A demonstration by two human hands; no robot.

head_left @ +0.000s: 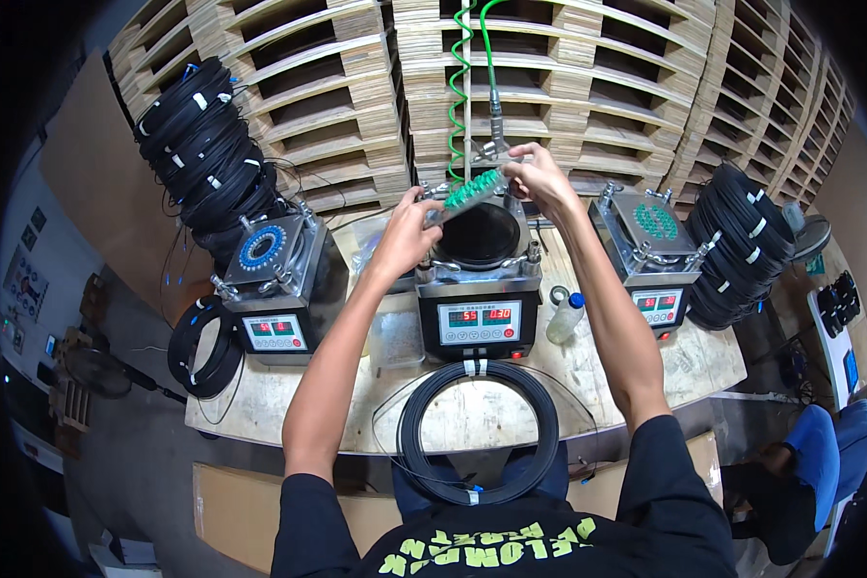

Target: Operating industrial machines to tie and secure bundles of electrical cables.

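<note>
You hold a round plate (474, 190) studded with green plugs, tilted, just above the black bowl (479, 234) of the middle machine (479, 306). Your left hand (410, 231) pinches the plate's lower left edge, its grip closed on the rim. Your right hand (539, 177) grasps the plate's upper right edge from above, fingers curled around it. Behind the middle machine a green coiled hose (459, 87) hangs down, with a metal nozzle (496, 120) just beside your right hand.

Left of the middle machine stands a second machine (277, 289) carrying a ring of blue plugs (262, 248); right of it stands a third machine (650, 260) with a green-plugged plate (656, 222) on top. All three sit on the wooden counter (636, 376). A small clear bottle (565, 318) stands just right of the middle machine. In front of that machine a black cable coil (479, 429) lies at the counter's near edge. Stacks of black coils (202, 144) rise behind the left machine, and more coils (737, 241) lie beyond the right one. Wooden pallets (588, 67) fill the background.
</note>
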